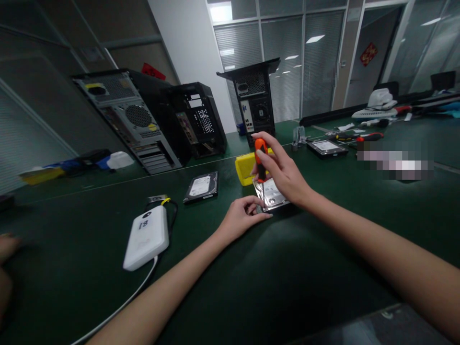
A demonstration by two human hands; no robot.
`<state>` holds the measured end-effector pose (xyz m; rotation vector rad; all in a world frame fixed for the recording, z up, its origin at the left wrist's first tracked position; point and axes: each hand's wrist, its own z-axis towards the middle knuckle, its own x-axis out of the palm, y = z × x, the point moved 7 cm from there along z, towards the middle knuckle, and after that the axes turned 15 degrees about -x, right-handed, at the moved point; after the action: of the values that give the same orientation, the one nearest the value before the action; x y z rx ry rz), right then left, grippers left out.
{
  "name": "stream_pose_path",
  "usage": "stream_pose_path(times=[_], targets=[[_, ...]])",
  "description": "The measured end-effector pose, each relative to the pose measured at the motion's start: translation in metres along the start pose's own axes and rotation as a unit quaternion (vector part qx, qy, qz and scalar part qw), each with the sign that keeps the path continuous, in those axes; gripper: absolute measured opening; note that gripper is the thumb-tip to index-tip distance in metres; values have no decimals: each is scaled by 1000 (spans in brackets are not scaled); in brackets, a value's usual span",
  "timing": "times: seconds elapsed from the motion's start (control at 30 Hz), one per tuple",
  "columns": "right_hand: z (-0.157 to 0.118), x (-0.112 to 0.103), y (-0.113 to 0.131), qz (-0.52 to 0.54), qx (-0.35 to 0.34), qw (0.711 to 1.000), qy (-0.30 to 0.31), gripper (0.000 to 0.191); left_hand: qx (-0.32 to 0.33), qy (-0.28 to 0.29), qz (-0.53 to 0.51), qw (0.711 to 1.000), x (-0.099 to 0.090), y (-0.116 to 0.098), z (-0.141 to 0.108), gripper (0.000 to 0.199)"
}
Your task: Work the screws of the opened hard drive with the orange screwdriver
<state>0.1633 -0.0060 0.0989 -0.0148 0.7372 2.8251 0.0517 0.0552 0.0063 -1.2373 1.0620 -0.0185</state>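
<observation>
Two bare forearms (194, 268) are spanning the near side of the green bench (283, 268). The right hand (276, 165) is gripping one orange-and-black screwdriver (260, 158), its shaft pointing down at the near left corner of a hard drive (275, 194). That drive is lying beneath the right hand, just beside the left hand (246, 218), whose fingers are curling at the same corner; whether they are pinching anything, I cannot tell. One yellow box (244, 167) is sitting behind. Two more drives are lying apart: a second drive (201, 187) leftward, a third drive (326, 147) rightward. One white device (149, 235) is resting toward the bench's left edge. Three computer cases (158, 96) are standing toward its far edge.
</observation>
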Motion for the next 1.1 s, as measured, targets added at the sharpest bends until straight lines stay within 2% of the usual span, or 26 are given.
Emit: stream_pose_path(times=[0.3,0.73,0.9,1.1], targets=[[3,-3,1,11,-15,1000,0,38,-1,-5,4,1000,0,2,1,40],[10,-8,3,62,-14,997,-52,23,-14,-14,8,1000,-3,3,2,42],[10,-6,-3,129,13,989,-69,24,-11,-17,11,1000,-4,6,4,45],[12,-8,-6,162,13,982,-96,30,-6,-12,11,1000,-4,4,4,44]])
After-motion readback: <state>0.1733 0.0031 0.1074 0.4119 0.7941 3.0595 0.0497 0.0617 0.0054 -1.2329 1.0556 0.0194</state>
